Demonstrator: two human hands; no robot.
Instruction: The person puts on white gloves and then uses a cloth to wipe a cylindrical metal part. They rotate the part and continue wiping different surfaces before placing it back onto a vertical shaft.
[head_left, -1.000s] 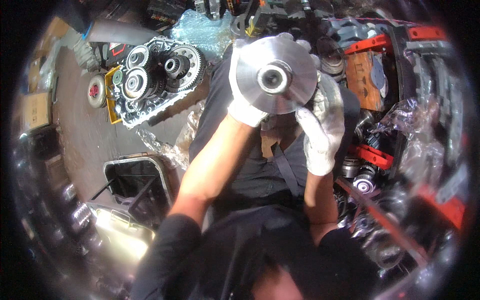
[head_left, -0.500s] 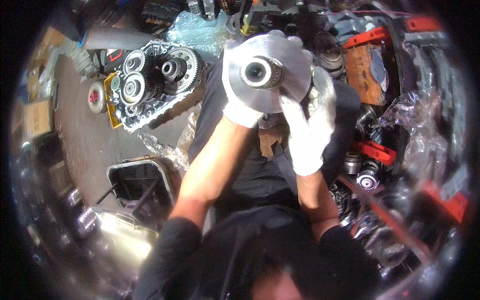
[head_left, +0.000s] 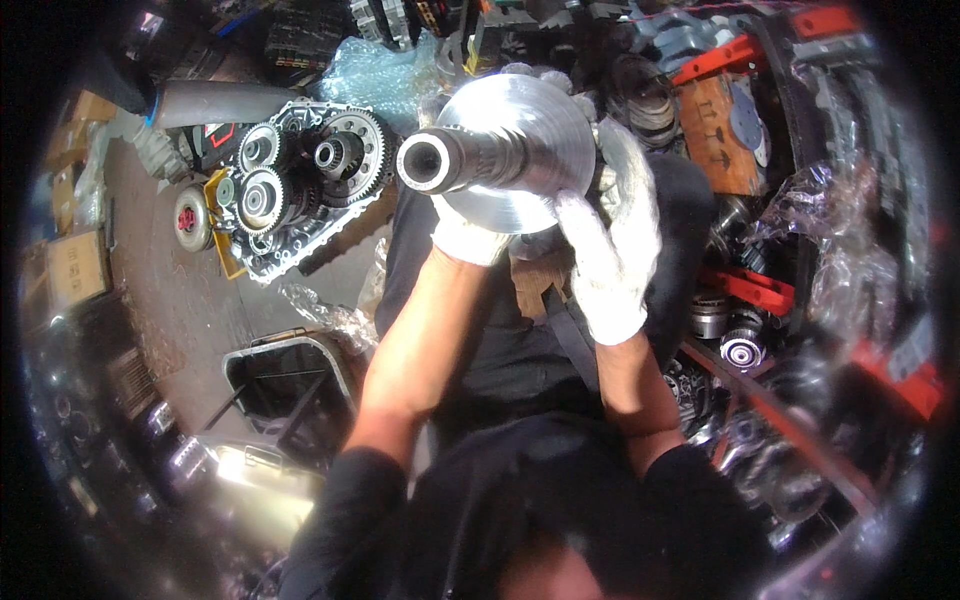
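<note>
A shiny steel transmission pulley (head_left: pixel 545 120), a broad disc with a hollow splined shaft, is held up before me in both hands. Its shaft end points toward the left and up at me. My left hand (head_left: pixel 468 238), in a white glove, grips the disc from behind and below; most of its fingers are hidden by the metal, with gloved fingertips showing past the far rim. Along the right edge, my gloved right hand (head_left: pixel 618 240) is closed on the disc, its thumb against the near face.
An opened gearbox housing (head_left: pixel 300 255) with several gears stands at the left, beside a round red-centred part (head_left: pixel 190 218). Nearer lies a dark metal-framed bin (head_left: pixel 290 385). To the right are a red-edged rack (head_left: pixel 745 290), crumpled plastic wrap (head_left: pixel 800 215) and an orange-brown block (head_left: pixel 715 135).
The pulley has tilted in my hands, so its shaft now swings out to the left and shows its length. Both hands have shifted slightly with it and keep their hold.
</note>
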